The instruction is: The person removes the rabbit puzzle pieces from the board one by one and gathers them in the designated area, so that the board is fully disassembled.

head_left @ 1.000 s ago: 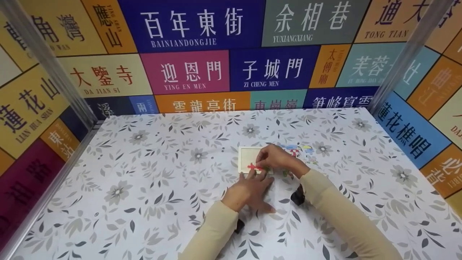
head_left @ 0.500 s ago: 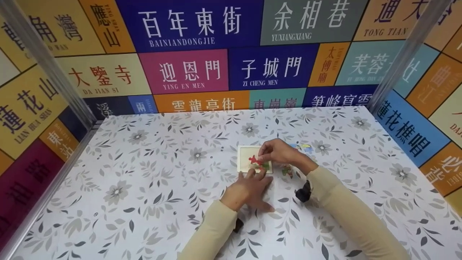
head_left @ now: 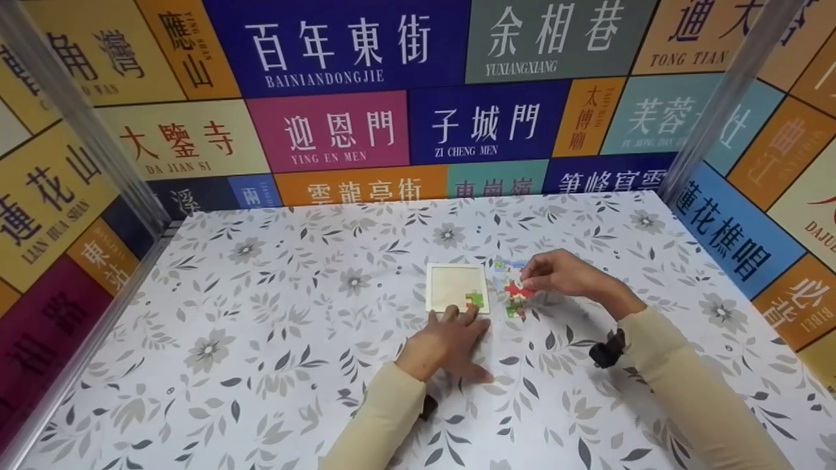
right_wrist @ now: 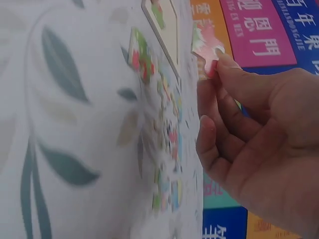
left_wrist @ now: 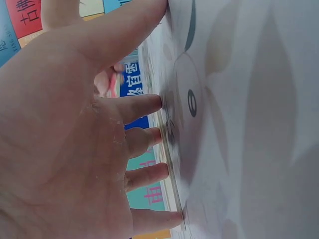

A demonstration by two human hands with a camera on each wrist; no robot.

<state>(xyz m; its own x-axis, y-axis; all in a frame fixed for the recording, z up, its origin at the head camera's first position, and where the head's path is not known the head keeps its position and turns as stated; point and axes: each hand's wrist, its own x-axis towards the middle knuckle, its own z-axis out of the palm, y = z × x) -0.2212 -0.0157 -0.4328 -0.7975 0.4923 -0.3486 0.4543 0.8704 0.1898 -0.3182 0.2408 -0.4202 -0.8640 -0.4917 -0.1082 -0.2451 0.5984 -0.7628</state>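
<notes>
A red puzzle piece [head_left: 517, 290] is pinched between thumb and fingers of my right hand [head_left: 568, 274], raised above the loose pieces. In the right wrist view the same red piece [right_wrist: 208, 49] shows some pale marks. Left of it lies a shallow wooden puzzle tray [head_left: 450, 281] with a pale rim. One green and red piece [head_left: 475, 300] sits in the tray's lower right corner. My left hand [head_left: 447, 346] rests on the table, its spread fingertips touching the tray's near edge, as the left wrist view also shows.
Several loose colourful pieces [right_wrist: 172, 134] lie on the table right of the tray, partly hidden by the right hand in the head view. A floral cloth [head_left: 274, 313] covers the table. Panels with printed characters [head_left: 326, 130] stand behind and at both sides.
My right hand has lifted the red piece from the tray and carried it right, over the loose pieces. The left hand stays at the tray's near edge.
</notes>
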